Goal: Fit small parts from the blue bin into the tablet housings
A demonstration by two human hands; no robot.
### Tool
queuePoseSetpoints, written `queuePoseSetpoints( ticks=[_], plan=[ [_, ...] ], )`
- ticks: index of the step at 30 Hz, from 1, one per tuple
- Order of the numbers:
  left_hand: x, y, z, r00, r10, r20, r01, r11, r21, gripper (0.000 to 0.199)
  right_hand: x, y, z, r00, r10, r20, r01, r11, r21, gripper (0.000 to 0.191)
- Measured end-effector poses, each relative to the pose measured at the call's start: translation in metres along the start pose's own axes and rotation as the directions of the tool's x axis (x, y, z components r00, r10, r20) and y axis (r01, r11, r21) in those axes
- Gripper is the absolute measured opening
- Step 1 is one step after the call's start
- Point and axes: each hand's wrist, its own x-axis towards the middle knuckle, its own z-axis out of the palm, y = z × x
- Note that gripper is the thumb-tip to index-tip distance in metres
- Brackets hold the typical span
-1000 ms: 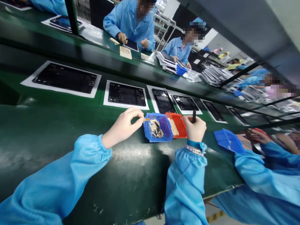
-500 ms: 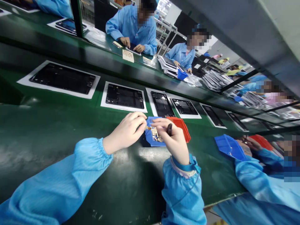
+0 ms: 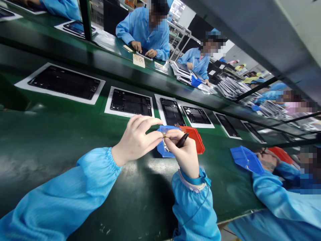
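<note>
Over a blue bin (image 3: pixel 165 153), my left hand (image 3: pixel 139 139) has its index finger stretched out. Its thumb presses a tiny yellowish-tan part (image 3: pixel 164 135), which seems pinched against a finger hidden from view. My right hand (image 3: pixel 185 152) meets it there, thumb and fingertips closed at the same part. A black pen-like tool (image 3: pixel 182 140) is held in that right hand, its tip hidden by the fingers. Small tan pieces lie in the blue bin, mostly covered by my hands. Behind my right hand is a red bin (image 3: pixel 198 140).
Black tablet housings (image 3: pixel 64 82) on white sheets line the back of the green bench (image 3: pixel 75 134). At right, a co-worker's hands (image 3: pixel 268 160) are beside another blue bin (image 3: pixel 244 159). Across the bench, other people handle tablets near stacked sheets (image 3: pixel 184 72). A grey shelf (image 3: pixel 263 40) hangs overhead.
My hands have come together at the small part, the right fingertips closing in on it. My left index finger has lifted away from the thumb. The camera view has shifted slightly.
</note>
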Motion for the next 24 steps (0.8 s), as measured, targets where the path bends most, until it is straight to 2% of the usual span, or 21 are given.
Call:
queuePoseSetpoints(
  ticks=[4, 10, 20, 22, 24],
  plan=[
    [-0.0003, 0.0031, -0.0034, 1.0, -0.017, 0.009, 0.017, 0.998, 0.056, 0.016, -0.0003, -0.0009, 0.0003, 1.0, -0.023, -0.006, 0.023, 0.999, -0.029, 0.004],
    [0.0015, 0.0045, -0.0066, 0.998, -0.045, 0.04, 0.045, 0.999, 0.013, 0.011, 0.0002, -0.0029, -0.0012, 0.997, -0.068, 0.035, 0.071, 0.993, -0.092, 0.003],
    [0.0006, 0.0063, -0.0063, 0.998, 0.052, 0.021, -0.054, 0.992, 0.113, 0.018, -0.0008, -0.0014, 0.003, 0.993, -0.096, 0.065, 0.105, 0.983, -0.15, 0.006],
    [0.0017, 0.0064, -0.0064, 0.999, 0.029, 0.024, -0.031, 0.995, 0.099, 0.017, -0.0007, -0.0029, 0.0044, 0.993, -0.098, 0.061, 0.106, 0.982, -0.158, 0.006],
    [0.0043, 0.0064, -0.0079, 0.998, -0.053, 0.033, 0.051, 0.996, 0.069, 0.015, -0.0008, -0.005, 0.0041, 0.994, -0.097, 0.051, 0.104, 0.982, -0.155, 0.005]
  ],
)
